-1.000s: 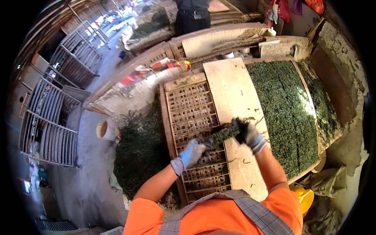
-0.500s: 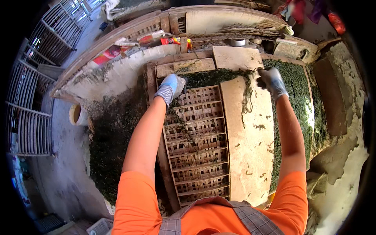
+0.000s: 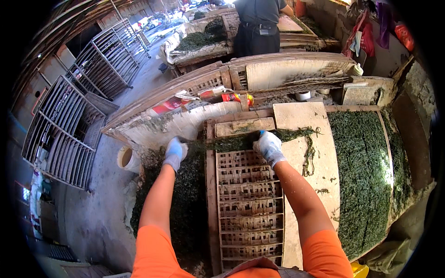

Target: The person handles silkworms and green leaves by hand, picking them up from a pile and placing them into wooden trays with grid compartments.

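Observation:
A bundle of dark green, stringy seaweed-like strands (image 3: 222, 143) stretches across the top of a slatted, woven rack (image 3: 250, 194). My gloved left hand (image 3: 176, 152) is closed around its left end, over a dark heap of the same stuff (image 3: 181, 204). Farther right along the bundle, my gloved right hand (image 3: 269, 146) closes on it above the rack's upper right corner; its fingertips are partly hidden. Past that hand, loose strands trail over a pale board (image 3: 306, 204), with small scraps scattered on it.
To the right of the board lies a layer of dark green strands (image 3: 359, 171) divided by a thin strip. A white bucket (image 3: 129, 158) stands at left, near barred metal racks (image 3: 65, 132). Beyond the wooden partition (image 3: 296, 67), another person (image 3: 259, 25) stands at a similar bench.
My right hand has moved left from the board to the rack's corner. My left hand has shifted left off the rack, over the dark heap. The view has tilted up, showing another person.

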{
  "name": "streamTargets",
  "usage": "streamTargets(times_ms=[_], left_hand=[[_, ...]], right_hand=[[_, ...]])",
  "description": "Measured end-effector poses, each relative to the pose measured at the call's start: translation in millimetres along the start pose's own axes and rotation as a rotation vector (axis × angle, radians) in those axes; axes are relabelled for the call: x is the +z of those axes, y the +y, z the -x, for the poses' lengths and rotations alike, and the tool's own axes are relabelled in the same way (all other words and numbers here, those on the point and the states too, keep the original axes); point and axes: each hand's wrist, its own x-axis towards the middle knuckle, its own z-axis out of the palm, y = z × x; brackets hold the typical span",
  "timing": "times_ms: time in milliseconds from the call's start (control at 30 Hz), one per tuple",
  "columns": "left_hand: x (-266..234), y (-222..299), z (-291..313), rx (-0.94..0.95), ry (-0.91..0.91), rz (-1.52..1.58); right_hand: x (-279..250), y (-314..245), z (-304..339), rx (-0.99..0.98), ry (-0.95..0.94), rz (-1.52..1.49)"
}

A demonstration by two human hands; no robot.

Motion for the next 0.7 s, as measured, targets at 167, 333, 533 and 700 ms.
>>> streamTargets(times_ms=[167,333,533,700], left_hand=[[85,104,88,0.686,0.425,-0.449],[124,79,109,0.479,-0.296,-1.050],[79,79,92,0.177,-0.478,0.475],[-18,-33,-3,-0.094,0.198,0.862]], right_hand=[[-12,4,7,0.013,0.051,0.144],[-26,-47,12,-0.131,-0.018,0.341],[6,6,-7,-0.089,0.042,0.392],[20,20,-3,-0.138,0.183,0.368]])
